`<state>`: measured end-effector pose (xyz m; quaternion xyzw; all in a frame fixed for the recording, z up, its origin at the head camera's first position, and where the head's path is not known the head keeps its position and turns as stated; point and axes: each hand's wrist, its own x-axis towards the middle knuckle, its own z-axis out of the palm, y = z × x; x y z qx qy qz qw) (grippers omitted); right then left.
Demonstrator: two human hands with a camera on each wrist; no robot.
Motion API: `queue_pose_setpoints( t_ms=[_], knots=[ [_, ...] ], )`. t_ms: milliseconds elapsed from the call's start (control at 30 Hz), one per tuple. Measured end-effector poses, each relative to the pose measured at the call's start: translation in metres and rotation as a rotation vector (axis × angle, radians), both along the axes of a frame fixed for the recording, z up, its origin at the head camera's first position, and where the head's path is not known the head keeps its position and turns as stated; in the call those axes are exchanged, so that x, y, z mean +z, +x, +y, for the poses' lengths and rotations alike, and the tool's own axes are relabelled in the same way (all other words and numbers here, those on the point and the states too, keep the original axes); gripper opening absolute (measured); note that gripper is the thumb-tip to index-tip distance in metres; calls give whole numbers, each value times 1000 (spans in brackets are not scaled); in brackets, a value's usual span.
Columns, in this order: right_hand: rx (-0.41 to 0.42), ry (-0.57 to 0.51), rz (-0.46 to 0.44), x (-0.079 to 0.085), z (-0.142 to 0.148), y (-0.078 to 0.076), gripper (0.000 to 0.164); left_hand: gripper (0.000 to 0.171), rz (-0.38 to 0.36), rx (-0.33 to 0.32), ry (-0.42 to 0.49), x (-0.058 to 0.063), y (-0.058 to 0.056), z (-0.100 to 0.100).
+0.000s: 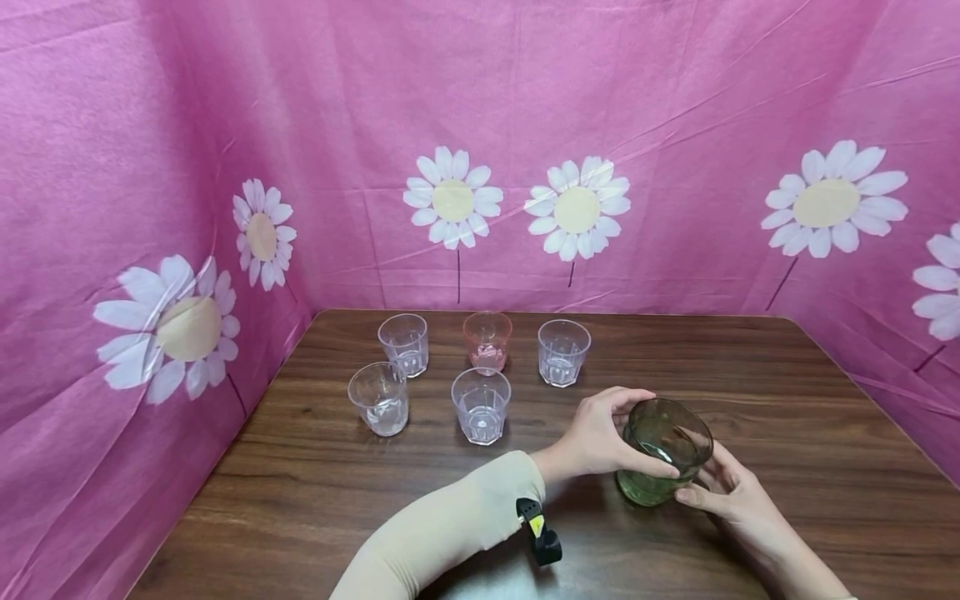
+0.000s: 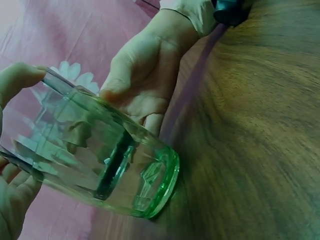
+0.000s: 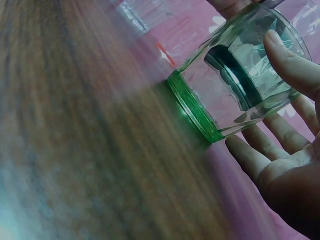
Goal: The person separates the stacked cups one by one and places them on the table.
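Observation:
At the right of the head view, a smoky dark cup (image 1: 670, 429) sits inside a green cup (image 1: 643, 490), both see-through. My left hand (image 1: 603, 435) grips the dark cup by its rim, thumb on the near side and fingers on the far side. On the other side, my right hand (image 1: 738, 500) holds the green cup between thumb and fingers. Both wrist views show the nested cups upright close over the table, with the dark base (image 3: 232, 75) visible through the green cup's wall and the thick green base (image 2: 170, 175) below.
Left of my hands stand a pink cup (image 1: 487, 343) at the back and clear cups to its left (image 1: 403, 346) and right (image 1: 564, 354). Nearer are two more clear cups, one left (image 1: 380, 400) and one central (image 1: 481, 407). Pink daisy-printed cloth (image 1: 510, 100) surrounds the wooden table (image 1: 765, 375).

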<state>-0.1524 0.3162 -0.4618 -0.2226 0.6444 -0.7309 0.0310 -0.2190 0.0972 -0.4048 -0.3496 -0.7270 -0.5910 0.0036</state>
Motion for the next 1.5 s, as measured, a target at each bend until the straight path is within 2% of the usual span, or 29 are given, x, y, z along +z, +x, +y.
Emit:
queue_pose_setpoints(
  t_ms=[300,467,600,733,800,1000,1133,1233,1367,1433,1500],
  knots=[
    [-21,5,3,0,0,0,70,79,168,105,13,-8,5,3],
    [-34,12,25,0,-1,-1,73,78,228,133,43,-11,5,6],
    [-33,19,44,-1,0,-1,77,78,203,105,77,-11,3,6],
    [-22,28,61,0,0,-2,77,77,78,28,146,-12,2,5],
    [-23,52,67,1,-2,-3,78,77,48,3,168,-12,1,5],
    [-27,128,57,1,-7,-3,79,81,44,-59,173,-12,0,4],
    [-66,138,65,1,-9,-2,80,82,58,-42,112,-10,0,3],
    [-96,136,64,2,-10,-1,77,82,139,11,55,-10,1,2],
    [-103,117,58,3,-12,1,74,81,166,44,70,-12,3,3],
    [-116,118,69,3,-13,1,74,80,151,63,98,-13,4,5],
    [-167,166,84,3,-14,2,72,80,130,91,123,-14,5,8]
  ],
)
